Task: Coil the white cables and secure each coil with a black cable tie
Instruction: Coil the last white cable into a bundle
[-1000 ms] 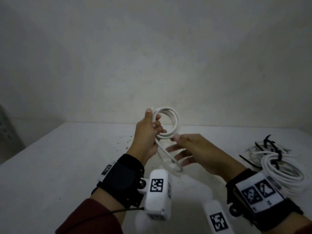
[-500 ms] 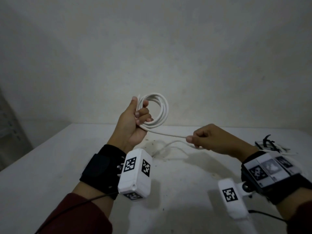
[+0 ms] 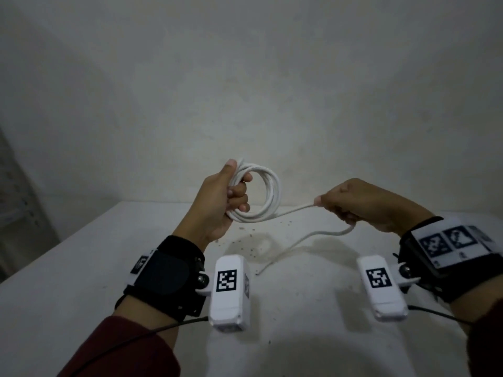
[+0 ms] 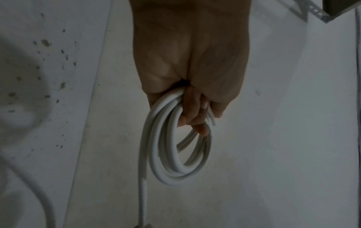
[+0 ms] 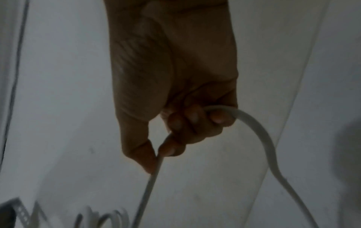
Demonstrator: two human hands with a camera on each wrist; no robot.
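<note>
My left hand is raised above the white table and grips a coil of white cable made of several loops; the same coil hangs from the curled fingers in the left wrist view. A straight run of cable leads right to my right hand, which pinches it between thumb and forefinger, the other fingers curled round it. The loose tail drops from that hand onto the table. The right wrist view shows the cable looping out of the fist. No black tie is in view.
Dark specks dot the table below the coil. A plain wall stands behind the table. A metal shelf frame shows at the far left, with its bracket in the left wrist view.
My right hand closed on the cable and drew it out to the right, away from the coil. The view shifted, so the tied coils at the far right are out of frame.
</note>
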